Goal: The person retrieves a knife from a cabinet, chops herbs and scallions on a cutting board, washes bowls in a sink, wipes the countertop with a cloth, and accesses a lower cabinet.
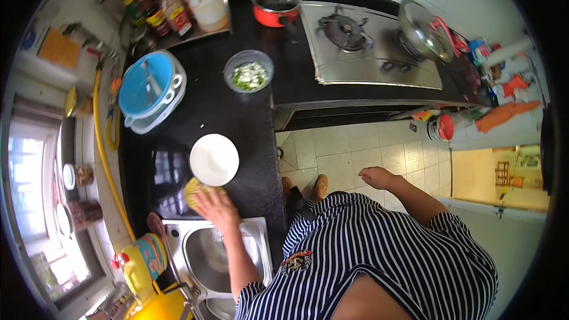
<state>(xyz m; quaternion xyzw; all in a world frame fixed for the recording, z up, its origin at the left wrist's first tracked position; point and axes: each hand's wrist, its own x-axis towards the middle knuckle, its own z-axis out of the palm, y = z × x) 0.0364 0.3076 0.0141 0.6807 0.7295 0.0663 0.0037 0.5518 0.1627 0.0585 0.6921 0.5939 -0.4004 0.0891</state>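
My left hand (217, 206) rests on a yellow cloth (192, 192) on the black countertop, its fingers spread over the cloth and pressing it down. Just beyond the fingers is a round white bowl (214, 159), touching or almost touching the cloth; its inside looks bare. My right hand (379, 178) hangs over the floor beside my body, away from the counter. Its fingers are loosely bent, and nothing shows in them. Farther along the counter stands a glass bowl (249, 72) of chopped green and white food.
A steel sink (207, 255) lies below my left forearm. Blue and white basins (147, 86) stand at the left. At the back are a red lidded pot (277, 6) and a gas stove (367, 44) with a lidded pan (424, 29). A yellow bottle (137, 275) stands by the sink.
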